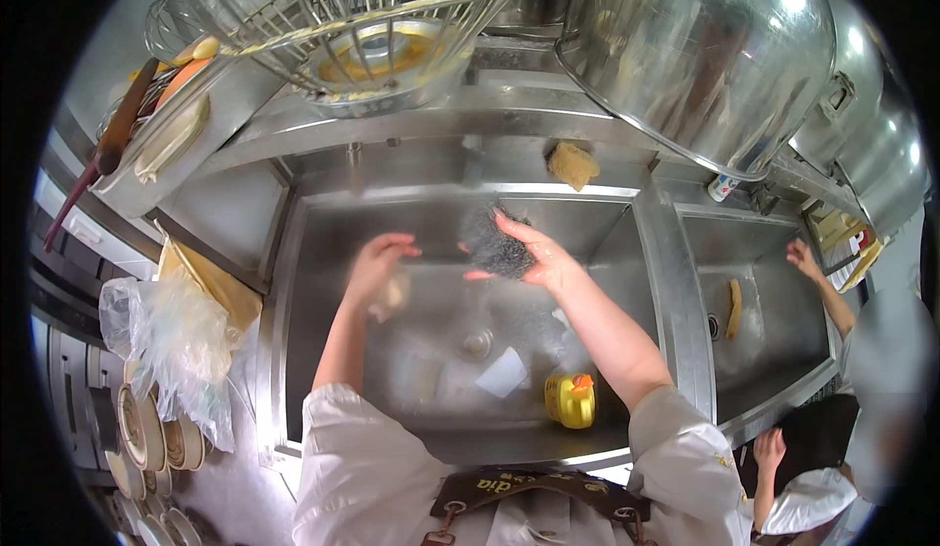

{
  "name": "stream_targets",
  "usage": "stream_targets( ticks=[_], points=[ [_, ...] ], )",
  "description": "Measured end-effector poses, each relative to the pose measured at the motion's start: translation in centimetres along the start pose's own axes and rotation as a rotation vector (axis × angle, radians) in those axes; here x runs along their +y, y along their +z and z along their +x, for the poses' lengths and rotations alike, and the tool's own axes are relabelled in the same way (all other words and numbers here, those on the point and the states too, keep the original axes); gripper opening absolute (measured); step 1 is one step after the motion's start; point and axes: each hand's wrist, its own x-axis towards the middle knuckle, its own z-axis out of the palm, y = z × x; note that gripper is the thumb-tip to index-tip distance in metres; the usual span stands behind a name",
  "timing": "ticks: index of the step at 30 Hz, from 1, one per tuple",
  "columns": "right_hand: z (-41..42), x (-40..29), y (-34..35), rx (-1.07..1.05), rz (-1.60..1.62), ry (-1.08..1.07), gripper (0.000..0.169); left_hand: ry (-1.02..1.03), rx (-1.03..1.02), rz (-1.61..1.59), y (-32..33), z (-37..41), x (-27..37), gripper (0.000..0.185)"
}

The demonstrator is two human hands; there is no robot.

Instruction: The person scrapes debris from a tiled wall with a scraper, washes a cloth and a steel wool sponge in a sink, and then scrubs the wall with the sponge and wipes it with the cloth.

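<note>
Over the large steel sink (pixel 470 417), my right hand (pixel 547 256) grips a dark, wiry steel-wool scourer (pixel 499 245), fingers spread around it. The palm looks wet. My left hand (pixel 378 263) is to its left, blurred, with its fingers apart and nothing visible in them. Just below it is a pale, blurred object (pixel 394 292), too unclear to name. On the sink's floor, a white flat sheet or scraper (pixel 503 373) lies near the drain (pixel 475 342). A yellow plastic bottle (pixel 569 403) with an orange cap is near the front right.
A worn sponge (pixel 574 166) sits on the back ledge. Large wire whisks (pixel 352 32) and a big steel bowl (pixel 698 54) overhang from above. Plastic bags (pixel 176 333) hang at left. At right, another person's hand (pixel 804 258) is by a second sink (pixel 778 355) holding a brownish strip (pixel 733 309).
</note>
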Motion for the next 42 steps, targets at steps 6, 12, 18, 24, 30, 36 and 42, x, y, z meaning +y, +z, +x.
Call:
stream_targets(
  ticks=[6, 12, 18, 24, 30, 36, 42],
  points=[
    [-3.9, 14.7, -17.5, 0.421, -1.352, 0.319, 0.053, -0.098, -0.08, -0.104, 2.2, -8.9, -4.6, 0.025],
    [-7.7, 12.8, -17.7, 0.178, -1.979, 0.479, 0.08, -0.333, -0.108, -0.415, 5.4, -14.0, -10.0, 0.027],
    [-6.8, 2.0, -2.6, 0.233, -1.389, -0.04, 0.067, -0.345, -0.105, -0.506, 9.2, -16.8, -6.7, 0.03],
    [-10.4, 15.1, -12.3, 0.224, -2.138, 0.379, 0.044, -0.356, -0.101, -0.595, 10.3, -18.1, -4.6, 0.029],
    [-12.1, 13.9, -6.2, 0.061, -1.33, 0.363, 0.105, -0.388, -0.147, -0.854, 10.5, -17.1, -1.8, 0.031],
    [-11.8, 12.1, 3.5, 0.02, -1.233, 0.066, 0.074, -0.073, -0.132, -0.927, 12.3, -15.1, 7.2, 0.034],
    [-12.5, 8.4, 4.3, 0.072, -0.853, -0.035, 0.058, -0.064, -0.152, -1.056, 9.6, -14.5, 3.7, 0.04]
  ],
)
